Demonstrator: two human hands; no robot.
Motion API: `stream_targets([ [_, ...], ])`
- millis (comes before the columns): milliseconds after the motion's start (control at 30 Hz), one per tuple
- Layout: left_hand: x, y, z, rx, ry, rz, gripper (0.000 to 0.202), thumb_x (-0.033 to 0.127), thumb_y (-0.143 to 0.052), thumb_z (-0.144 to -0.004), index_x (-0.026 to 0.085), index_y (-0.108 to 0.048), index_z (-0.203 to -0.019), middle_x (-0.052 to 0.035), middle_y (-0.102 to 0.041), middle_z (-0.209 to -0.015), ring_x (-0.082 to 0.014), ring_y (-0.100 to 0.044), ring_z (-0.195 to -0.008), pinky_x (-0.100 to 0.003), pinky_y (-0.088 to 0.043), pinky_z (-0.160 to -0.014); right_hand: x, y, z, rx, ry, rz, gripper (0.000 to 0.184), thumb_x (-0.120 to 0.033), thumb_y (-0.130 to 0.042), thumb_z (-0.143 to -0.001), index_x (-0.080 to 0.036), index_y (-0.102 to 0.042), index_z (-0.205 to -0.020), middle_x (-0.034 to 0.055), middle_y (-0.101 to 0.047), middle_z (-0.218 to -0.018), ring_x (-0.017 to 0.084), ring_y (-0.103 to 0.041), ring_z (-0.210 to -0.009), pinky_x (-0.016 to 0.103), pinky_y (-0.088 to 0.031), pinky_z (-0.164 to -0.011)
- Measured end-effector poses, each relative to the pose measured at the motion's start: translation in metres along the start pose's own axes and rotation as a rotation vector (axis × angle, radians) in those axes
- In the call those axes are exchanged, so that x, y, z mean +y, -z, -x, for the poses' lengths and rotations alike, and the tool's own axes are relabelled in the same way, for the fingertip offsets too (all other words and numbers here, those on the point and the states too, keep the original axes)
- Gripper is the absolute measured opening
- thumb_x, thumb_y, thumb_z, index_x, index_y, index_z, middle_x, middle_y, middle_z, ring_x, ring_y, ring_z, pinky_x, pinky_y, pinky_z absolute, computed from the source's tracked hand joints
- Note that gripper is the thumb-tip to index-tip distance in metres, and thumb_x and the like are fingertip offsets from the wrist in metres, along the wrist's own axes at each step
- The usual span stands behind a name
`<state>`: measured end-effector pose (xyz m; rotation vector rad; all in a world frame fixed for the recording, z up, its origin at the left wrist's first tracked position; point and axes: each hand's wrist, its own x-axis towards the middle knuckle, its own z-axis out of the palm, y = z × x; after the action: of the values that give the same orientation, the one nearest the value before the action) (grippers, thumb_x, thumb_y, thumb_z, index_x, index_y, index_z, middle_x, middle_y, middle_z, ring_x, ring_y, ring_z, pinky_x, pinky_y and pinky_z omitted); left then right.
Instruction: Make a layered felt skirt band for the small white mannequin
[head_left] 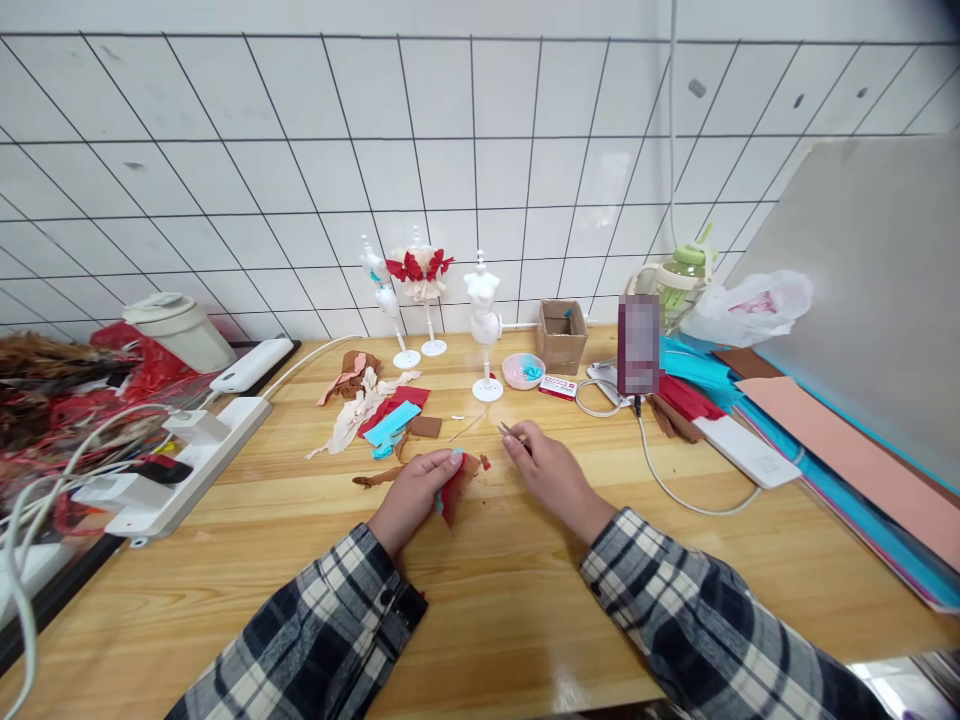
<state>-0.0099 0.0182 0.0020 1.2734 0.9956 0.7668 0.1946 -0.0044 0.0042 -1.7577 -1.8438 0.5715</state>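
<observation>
My left hand (pixel 417 492) pinches a small stack of crinkled crepe paper pieces (pixel 452 492), red with brown and a bit of blue. To its right, my right hand (pixel 553 478) is closed around a small pointed metal tool (pixel 505 430). Only the tool's tip shows, so I cannot tell whether it is scissors or tweezers. The tip points left, apart from the paper. Small red scraps (pixel 485 462) lie between the hands. Beyond my left hand are loose blue strips (pixel 391 428), a red piece (pixel 411 402) and cream crinkled paper (pixel 364 412).
At the back stand a bare white mini mannequin (pixel 484 310) and two dressed ones, one with red ruffles (pixel 420 265). Nearby are a pink dish (pixel 523 371), a cardboard box (pixel 561 340) and a phone (pixel 638 345). A power strip (pixel 191 470) lies left, paper sheets (pixel 847 430) right.
</observation>
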Motion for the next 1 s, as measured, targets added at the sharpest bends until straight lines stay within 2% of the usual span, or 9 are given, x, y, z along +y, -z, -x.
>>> stream_targets([
  [133,0.001,0.003,-0.002,0.037,-0.031,0.111,0.039,0.049,-0.059,-0.078,0.012,-0.068,-0.084,-0.0023,-0.059,-0.061,-0.0135,-0.05,-0.058,-0.024,-0.039,-0.056,0.019,0.011,-0.011,-0.027,-0.1,0.303,0.027,-0.042,-0.042,-0.093,-0.021,-0.053,-0.107,0.0069,-0.065,-0.097,0.019,-0.06,-0.081,0.026,-0.035,-0.064],
  [233,0.0,0.004,-0.003,0.062,-0.008,0.094,0.039,0.051,-0.06,-0.077,0.013,-0.064,-0.072,0.0029,-0.048,-0.05,-0.0094,-0.039,-0.047,-0.022,-0.031,-0.048,0.027,0.009,-0.015,-0.053,-0.05,0.387,0.024,-0.039,-0.047,-0.091,-0.021,-0.057,-0.103,0.0076,-0.063,-0.1,0.02,-0.058,-0.091,0.027,-0.037,-0.07],
  [333,-0.002,0.003,-0.003,0.112,0.02,0.021,0.04,0.053,-0.059,-0.078,0.014,-0.061,-0.068,0.0067,-0.037,-0.043,-0.0075,-0.029,-0.041,-0.02,-0.021,-0.042,0.024,0.007,-0.013,0.049,-0.014,0.423,0.028,-0.037,-0.052,-0.088,-0.02,-0.059,-0.109,0.0104,-0.06,-0.105,0.024,-0.052,-0.101,0.033,-0.038,-0.082],
  [433,-0.004,0.003,-0.003,0.182,-0.002,0.018,0.04,0.054,-0.058,-0.078,0.016,-0.06,-0.068,0.0069,-0.039,-0.046,-0.0072,-0.03,-0.041,-0.02,-0.03,-0.045,0.013,0.006,-0.006,0.097,0.186,0.391,0.032,-0.03,-0.051,-0.089,-0.02,-0.057,-0.118,0.0115,-0.057,-0.113,0.025,-0.047,-0.109,0.038,-0.034,-0.092],
  [533,-0.004,0.005,-0.003,0.263,-0.065,0.097,0.036,0.052,-0.058,-0.08,0.016,-0.061,-0.073,0.0078,-0.039,-0.047,-0.007,-0.031,-0.042,-0.021,-0.039,-0.053,-0.001,0.002,0.002,-0.098,0.514,0.282,0.025,-0.029,-0.05,-0.089,-0.024,-0.062,-0.111,0.0068,-0.061,-0.106,0.021,-0.05,-0.104,0.036,-0.034,-0.093],
  [633,-0.003,0.01,-0.003,0.322,-0.153,0.273,0.03,0.046,-0.054,-0.083,0.017,-0.062,-0.081,0.0085,-0.036,-0.047,-0.0073,-0.031,-0.042,-0.02,-0.042,-0.055,-0.008,-0.003,0.007,-0.125,0.555,0.217,0.03,-0.034,-0.051,-0.09,-0.022,-0.061,-0.115,0.008,-0.061,-0.11,0.02,-0.051,-0.105,0.036,-0.035,-0.095],
  [767,-0.001,0.018,-0.005,0.25,-0.089,0.565,0.025,0.037,-0.05,-0.084,0.016,-0.062,-0.087,0.0042,-0.044,-0.054,-0.0096,-0.042,-0.048,-0.021,-0.044,-0.052,-0.01,-0.01,0.009,-0.151,0.502,0.224,0.046,-0.039,-0.041,-0.094,-0.017,-0.048,-0.134,0.0126,-0.053,-0.131,0.023,-0.045,-0.122,0.04,-0.032,-0.105],
  [867,0.0,0.023,-0.006,0.181,-0.023,0.743,0.023,0.032,-0.047,-0.085,0.015,-0.062,-0.085,0.0023,-0.044,-0.056,-0.0104,-0.044,-0.05,-0.021,-0.045,-0.051,-0.012,-0.019,0.016,-0.288,0.615,0.204,0.048,-0.034,-0.037,-0.096,-0.019,-0.038,-0.141,0.0095,-0.047,-0.14,0.02,-0.04,-0.129,0.037,-0.032,-0.108],
  [1000,0.002,0.032,-0.005,0.037,0.016,1.015,0.021,0.023,-0.046,-0.083,0.013,-0.06,-0.095,-0.0004,-0.047,-0.066,-0.0101,-0.048,-0.057,-0.021,-0.049,-0.055,-0.013,-0.027,0.026,-0.431,0.816,0.193,0.051,-0.012,-0.043,-0.088,-0.017,-0.043,-0.138,0.0094,-0.046,-0.141,0.02,-0.034,-0.134,0.035,-0.029,-0.111],
])
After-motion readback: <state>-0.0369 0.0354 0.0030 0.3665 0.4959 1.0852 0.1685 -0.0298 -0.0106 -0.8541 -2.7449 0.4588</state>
